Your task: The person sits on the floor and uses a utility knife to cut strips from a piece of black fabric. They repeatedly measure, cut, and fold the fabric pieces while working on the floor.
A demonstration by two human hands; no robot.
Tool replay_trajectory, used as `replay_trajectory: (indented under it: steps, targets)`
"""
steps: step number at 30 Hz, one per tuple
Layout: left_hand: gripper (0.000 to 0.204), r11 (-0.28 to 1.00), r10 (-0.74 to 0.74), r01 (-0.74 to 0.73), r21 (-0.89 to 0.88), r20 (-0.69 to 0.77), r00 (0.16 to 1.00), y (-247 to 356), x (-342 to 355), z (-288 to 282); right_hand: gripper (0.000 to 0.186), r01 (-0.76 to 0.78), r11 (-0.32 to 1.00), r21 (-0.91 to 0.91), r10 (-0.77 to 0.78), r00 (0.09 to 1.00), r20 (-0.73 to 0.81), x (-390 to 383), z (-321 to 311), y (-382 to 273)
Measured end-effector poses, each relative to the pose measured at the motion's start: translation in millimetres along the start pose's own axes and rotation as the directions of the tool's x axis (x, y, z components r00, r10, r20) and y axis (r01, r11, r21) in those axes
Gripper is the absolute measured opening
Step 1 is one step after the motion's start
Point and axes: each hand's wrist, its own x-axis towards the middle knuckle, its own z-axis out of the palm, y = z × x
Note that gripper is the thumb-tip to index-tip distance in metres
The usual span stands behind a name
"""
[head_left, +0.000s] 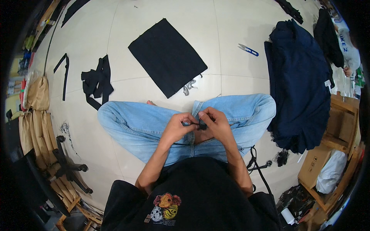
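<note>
Over my lap, my left hand [180, 129] and my right hand [215, 122] meet with pinched fingers on a small dark strip of fabric [202, 126]. Fingers cover much of the strip, so its full shape is hidden. On the floor ahead lies a flat black fabric panel [167, 57], with grey thread scraps [189, 88] by its near corner. Blue-handled thread snips [248, 49] rest to the right of the panel. Folded black fabric strips [103, 77] sit left of it, beside a thin bent black strip [65, 77].
A large navy fabric pile [300, 88] is at my right, with a black thread tangle [282, 158] below it. A cardboard box [316, 165] stands farther right. At left are a wheeled chair base [67, 165] and tan bundles [42, 131]. Another person's hand [347, 72] shows at the right edge.
</note>
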Motion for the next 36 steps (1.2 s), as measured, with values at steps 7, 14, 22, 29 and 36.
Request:
replay_trajectory:
  steps: [7, 14, 22, 29, 36]
  targets:
    - [0.023, 0.630, -0.184, 0.083, -0.772, -0.044, 0.982, -8.6, 11.1, 5.0, 0.026, -0.265, 0.928, 0.262, 0.180, 0.934, 0.308, -24.0, 13.6, 15.6]
    - [0.023, 0.998, -0.017, 0.005, -0.070, -0.161, 0.987, -2.3, 1.0, 5.2, 0.026, -0.143, 0.963, 0.229, 0.124, 0.988, 0.092, -11.8, 9.6, -9.8]
    - [0.027, 0.776, -0.038, 0.070, -0.626, 0.064, 0.997, -0.8, 1.8, 0.9, 0.024, -0.300, 0.802, 0.516, 0.245, 0.954, 0.174, -26.0, 21.3, 20.0]
    - [0.029, 0.966, 0.007, -0.091, -0.244, -0.325, 0.946, -10.2, 3.0, 5.0, 0.026, -0.107, 0.978, 0.176, 0.077, 0.982, 0.171, -24.0, 18.9, 8.4]
    - [0.030, 0.939, -0.092, 0.149, -0.309, 0.192, 0.977, -2.4, -8.7, -13.9, 0.024, -0.330, 0.840, 0.431, 0.264, 0.942, 0.208, -18.7, 14.2, 4.5]
